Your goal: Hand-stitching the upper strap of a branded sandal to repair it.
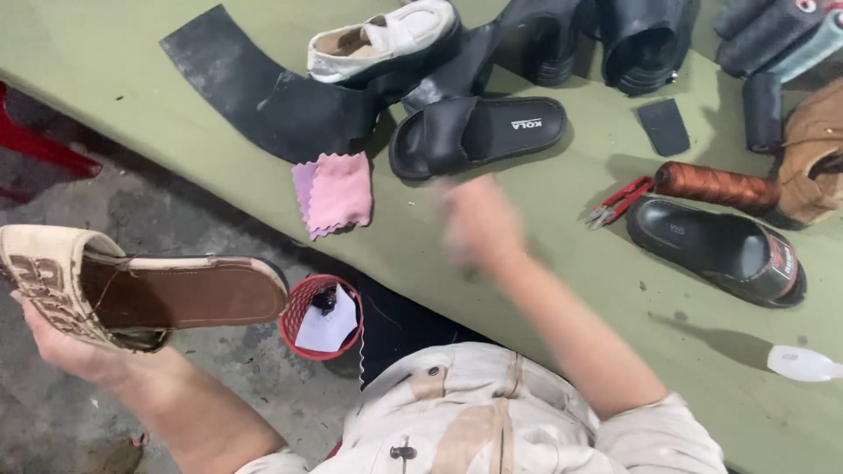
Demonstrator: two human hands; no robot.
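- Left hand (61,347) cupped under a tan slide sandal (132,294), fingers closed around its woven strap end, brown insole facing up, toe pointing right.
- Sandal held out past the table's near edge, above the grey floor (219,377), well apart from the other shoes.
- Right hand (479,224) blurred above the green table (527,290), reaching forward; spread or closed cannot be told, nothing visibly held.
- Just beyond that hand, a black slide sandal (479,136) lying flat on the table, strap to the left.
- To its left, a pink cloth (334,193) with zigzag edges, near the table's edge.
- Behind the cloth, a curved black rubber sheet (255,83), with a white shoe (382,39) resting on it.
- To the right of the hand, small red-handled snips (619,202), touching or just beside a spool of copper-brown thread (716,186).
- Below the spool, a black shoe (720,250) with a red patch at one end.
- Down by the person's lap, a small red basket (303,320) holding a scrap of white paper, between the held sandal and the table edge.
- Far right near edge, a pale plastic piece (803,362).
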